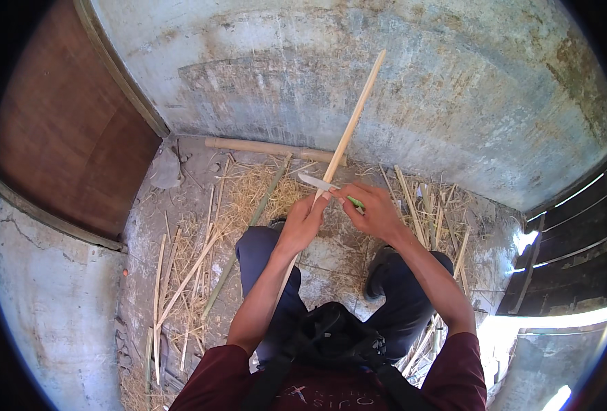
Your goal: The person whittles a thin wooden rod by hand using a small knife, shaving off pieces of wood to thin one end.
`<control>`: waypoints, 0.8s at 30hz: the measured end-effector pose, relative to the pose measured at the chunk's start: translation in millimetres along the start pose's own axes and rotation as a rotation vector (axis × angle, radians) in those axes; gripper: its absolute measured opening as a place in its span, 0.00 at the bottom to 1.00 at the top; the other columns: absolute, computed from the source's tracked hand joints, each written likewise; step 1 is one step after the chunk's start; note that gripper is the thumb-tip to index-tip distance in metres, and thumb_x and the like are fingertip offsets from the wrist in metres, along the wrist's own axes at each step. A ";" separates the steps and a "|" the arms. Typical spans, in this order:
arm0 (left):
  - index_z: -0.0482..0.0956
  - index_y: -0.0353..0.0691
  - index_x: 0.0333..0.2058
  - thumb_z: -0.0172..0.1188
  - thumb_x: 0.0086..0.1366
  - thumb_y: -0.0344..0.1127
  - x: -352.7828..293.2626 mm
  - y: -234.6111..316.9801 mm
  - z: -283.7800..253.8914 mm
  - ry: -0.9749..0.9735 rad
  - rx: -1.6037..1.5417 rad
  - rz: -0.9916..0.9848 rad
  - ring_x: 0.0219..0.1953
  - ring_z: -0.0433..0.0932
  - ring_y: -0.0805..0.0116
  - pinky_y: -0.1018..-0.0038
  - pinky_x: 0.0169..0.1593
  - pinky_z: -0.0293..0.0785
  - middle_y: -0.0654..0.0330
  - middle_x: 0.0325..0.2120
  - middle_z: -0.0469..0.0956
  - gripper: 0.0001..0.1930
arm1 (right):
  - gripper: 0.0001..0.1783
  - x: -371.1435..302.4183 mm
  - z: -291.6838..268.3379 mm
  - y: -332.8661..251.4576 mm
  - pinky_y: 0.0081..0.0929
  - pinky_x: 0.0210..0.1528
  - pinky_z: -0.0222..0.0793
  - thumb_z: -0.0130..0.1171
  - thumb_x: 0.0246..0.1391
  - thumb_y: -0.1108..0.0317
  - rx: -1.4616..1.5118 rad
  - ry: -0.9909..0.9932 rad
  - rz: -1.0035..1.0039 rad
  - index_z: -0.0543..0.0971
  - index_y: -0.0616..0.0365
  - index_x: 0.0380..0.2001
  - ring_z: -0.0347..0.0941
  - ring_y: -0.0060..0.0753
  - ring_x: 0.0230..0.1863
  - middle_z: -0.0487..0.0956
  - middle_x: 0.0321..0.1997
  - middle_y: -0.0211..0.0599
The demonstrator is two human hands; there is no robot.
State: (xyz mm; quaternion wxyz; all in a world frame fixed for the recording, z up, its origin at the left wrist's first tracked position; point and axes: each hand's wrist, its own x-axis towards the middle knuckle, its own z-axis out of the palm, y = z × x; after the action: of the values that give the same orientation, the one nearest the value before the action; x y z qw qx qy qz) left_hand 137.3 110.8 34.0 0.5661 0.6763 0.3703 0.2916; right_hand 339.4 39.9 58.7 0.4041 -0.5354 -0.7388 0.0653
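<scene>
The long strip [358, 113] is pale straw yellow, shading to tan. The knife [315, 181] pairs a silvery grey blade with a bright green handle [357, 203]. The shavings [247, 186] are golden, one slender stick [270, 192] is dull green, and the pole [269, 146] is light tan. The wall [413, 89] is bluish white, blotched and streaked with brown and grey; the door panel [70, 123] is reddish brown. The trousers [413, 322] are dark navy, the shirt [457, 370] maroon with pale print.

One knife [315, 181] — two hands [302, 222] [377, 214]
</scene>
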 end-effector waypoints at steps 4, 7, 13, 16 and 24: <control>0.80 0.32 0.36 0.53 0.84 0.50 2.3 -1.2 1.5 0.003 -0.020 0.049 0.24 0.70 0.73 0.68 0.30 0.66 0.64 0.20 0.71 0.24 | 0.13 -4.5 2.6 3.1 0.43 0.35 0.79 0.65 0.65 0.70 -0.006 -0.019 -0.019 0.87 0.48 0.51 0.84 0.51 0.35 0.87 0.40 0.39; 0.76 0.34 0.31 0.53 0.83 0.49 -0.8 4.7 -1.1 -0.018 -0.004 0.010 0.25 0.68 0.75 0.70 0.31 0.64 0.65 0.21 0.70 0.24 | 0.14 0.3 -2.7 -0.1 0.43 0.36 0.79 0.65 0.64 0.71 -0.032 -0.015 0.018 0.87 0.49 0.52 0.85 0.51 0.36 0.87 0.41 0.40; 0.77 0.34 0.31 0.55 0.80 0.45 -2.7 2.9 1.0 -0.020 0.122 0.036 0.24 0.68 0.75 0.70 0.30 0.64 0.64 0.20 0.71 0.20 | 0.15 15.0 -17.9 27.8 0.42 0.34 0.77 0.66 0.63 0.73 -0.070 0.190 0.005 0.87 0.50 0.52 0.84 0.49 0.34 0.86 0.40 0.40; 0.77 0.34 0.31 0.55 0.79 0.43 0.9 -4.4 2.3 -0.026 0.109 0.047 0.24 0.69 0.75 0.70 0.30 0.64 0.64 0.21 0.72 0.19 | 0.14 11.4 -19.0 34.8 0.42 0.33 0.76 0.66 0.63 0.73 -0.087 0.179 0.009 0.88 0.50 0.52 0.83 0.49 0.33 0.86 0.39 0.40; 0.76 0.40 0.40 0.53 0.82 0.42 -2.1 4.0 -0.5 -0.115 -0.032 -0.066 0.17 0.68 0.80 0.76 0.20 0.63 0.68 0.20 0.70 0.13 | 0.13 -4.3 -7.3 16.2 0.42 0.33 0.75 0.64 0.67 0.70 -0.125 -0.029 -0.008 0.86 0.48 0.53 0.82 0.48 0.32 0.85 0.39 0.39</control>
State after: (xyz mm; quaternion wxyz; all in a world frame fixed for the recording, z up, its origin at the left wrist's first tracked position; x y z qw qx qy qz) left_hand 136.4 109.0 38.0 0.6063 0.6704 0.3545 0.2394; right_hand 356.7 40.6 52.7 0.3592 -0.5555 -0.7495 0.0251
